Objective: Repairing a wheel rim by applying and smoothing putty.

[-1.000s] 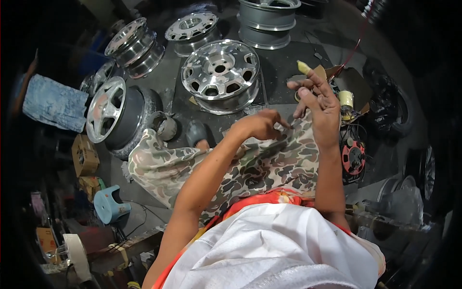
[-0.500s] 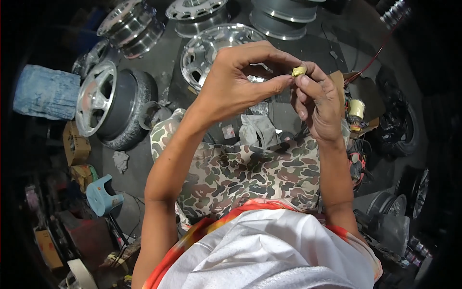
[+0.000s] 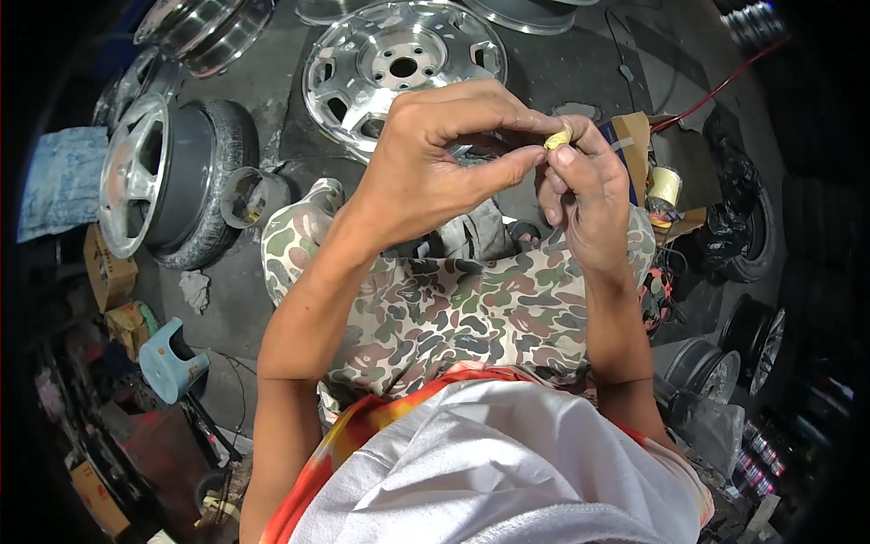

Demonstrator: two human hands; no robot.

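Observation:
Between the fingertips of both hands sits a small pale-yellow lump (image 3: 558, 138), soft-looking and putty-like. My left hand (image 3: 453, 150) pinches it from the left with thumb and index finger, the other fingers curled behind. From the right, my right hand (image 3: 587, 177) grips the same lump between thumb and index finger. Both hands are raised above my lap in camouflage trousers (image 3: 435, 308). Just beyond them a silver alloy wheel rim (image 3: 404, 41) lies face up on the floor.
At the left a spoked rim (image 3: 136, 172) stands near a dusty tyre (image 3: 231, 172) and a metal ring (image 3: 243, 198). A light-blue stool (image 3: 172, 363) is lower left. A cardboard box (image 3: 636, 150), a yellowish roll (image 3: 664, 188) and a red cable (image 3: 720, 83) lie at the right.
The view has shifted, so more of the face-up rim shows and the surroundings sit differently. Both hands keep hold of the yellow lump, its shape slightly altered between the fingertips.

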